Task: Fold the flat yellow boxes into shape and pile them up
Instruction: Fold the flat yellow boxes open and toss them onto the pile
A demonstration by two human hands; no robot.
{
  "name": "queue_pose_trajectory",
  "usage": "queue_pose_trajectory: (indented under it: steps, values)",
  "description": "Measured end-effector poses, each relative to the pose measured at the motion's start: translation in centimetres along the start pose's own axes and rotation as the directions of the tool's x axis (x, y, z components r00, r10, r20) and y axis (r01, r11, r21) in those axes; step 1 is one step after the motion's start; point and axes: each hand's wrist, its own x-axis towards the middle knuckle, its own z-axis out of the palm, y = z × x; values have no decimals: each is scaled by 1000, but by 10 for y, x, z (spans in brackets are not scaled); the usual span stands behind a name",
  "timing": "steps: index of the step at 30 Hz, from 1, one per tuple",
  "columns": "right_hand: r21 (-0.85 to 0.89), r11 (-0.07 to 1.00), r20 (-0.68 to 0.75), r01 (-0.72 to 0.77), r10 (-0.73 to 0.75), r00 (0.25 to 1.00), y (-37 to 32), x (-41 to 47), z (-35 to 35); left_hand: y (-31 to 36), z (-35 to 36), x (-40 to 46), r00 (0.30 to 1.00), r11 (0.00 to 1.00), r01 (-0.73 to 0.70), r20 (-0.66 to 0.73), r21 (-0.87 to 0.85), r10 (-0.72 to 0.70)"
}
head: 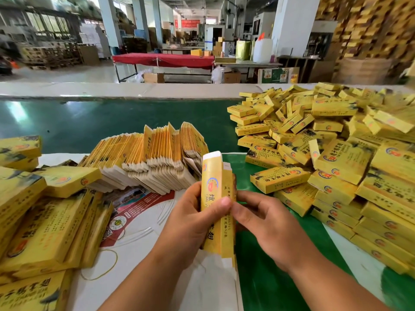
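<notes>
While both hands hold it upright over the near edge of the bench point(139, 261), the half-formed yellow printed cardboard box point(216, 198) stands with its white end flap pointing up. The left hand point(190, 223) wraps round the box's left face, thumb pressed across the front; the right hand point(269, 223) grips the right edge, its fingertips meeting the left thumb. Under the forearms lie a white sheet and a green mat point(269, 277). To the left sit loose stacks of flat yellow boxes point(45, 216), partly over a red and white printed sheet point(134, 207). Just beyond the hands, a leaning row of flat yellow box blanks point(152, 158) stands on edge. To the right rises a large heap of folded yellow boxes point(325, 153). Farther off stands a red-covered table point(164, 59).
</notes>
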Motion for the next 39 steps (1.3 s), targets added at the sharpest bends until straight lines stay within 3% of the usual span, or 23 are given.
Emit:
queue_pose_trajectory:
  steps: [7,13,17,22,28,33,39]
  values:
    - [48,998,142,44,-51,989,-2,-2,-3,-3,4,-2,989,977,-81,-104,195,103]
    - [-9,1000,84,26,-26,996,0,-3,0,-9,7,0,960,928,-95,-213,361,182]
    - [-6,1000,23,-7,7,1000,3,-4,2,-8,5,4,909,932,-100,-350,348,228]
    - [-43,999,-78,-27,23,997,6,-3,5,-2,6,1,860,941,-202,-409,273,304]
    - [-122,992,-131,30,-46,990,0,-5,10,-1,6,1,874,969,-153,-431,194,224]
    - [-147,981,-207,123,-152,966,-6,-1,14,-4,13,-1,858,918,-185,-397,351,325]
    - [-114,978,-231,174,-197,953,-7,-2,15,-3,20,-3,883,954,-186,-385,236,268]
